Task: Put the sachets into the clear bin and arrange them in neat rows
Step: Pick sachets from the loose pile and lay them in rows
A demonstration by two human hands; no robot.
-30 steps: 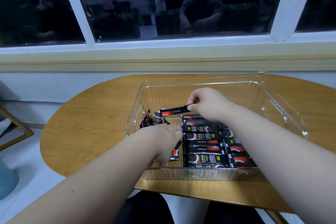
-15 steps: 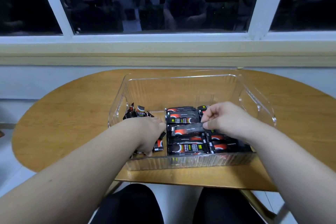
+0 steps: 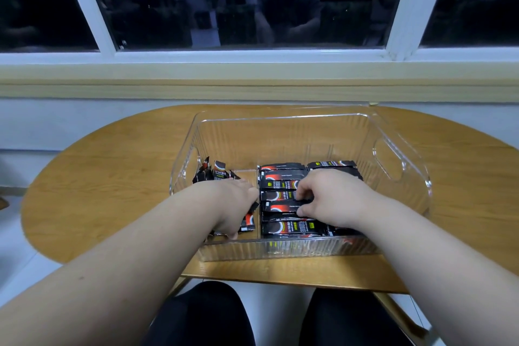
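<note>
1. The clear bin sits on an oval wooden worktop, right in front of the person, with its near wall close to the worktop's front edge.
2. All the sachets I can see are inside the bin. The tidy sachets fill the middle and right of the bin floor. They're black with red and white print, lying flat and crosswise, stacked front to back in two columns side by side. The far end of the right column pokes out beyond the right hand.
3. A bunch of loose sachets stands or leans every which way against the bin's left wall, so that corner is pretty messy.
4. The right hand is down on the rows, knuckles up. Its fingers and thumb are pinched on the right end of one sachet in the left column, about halfway down the row.
5. The left hand is inside the bin's left part, back of the hand up and fingers curled under out of sight. A few sachets stick out from beneath it. Honestly can't tell if it's gripping them or just resting on them.
6. Beyond the worktop there's a pale sill and a white-framed window, dark and full of reflections. The person's legs in dark trousers show below the worktop edge.
</note>
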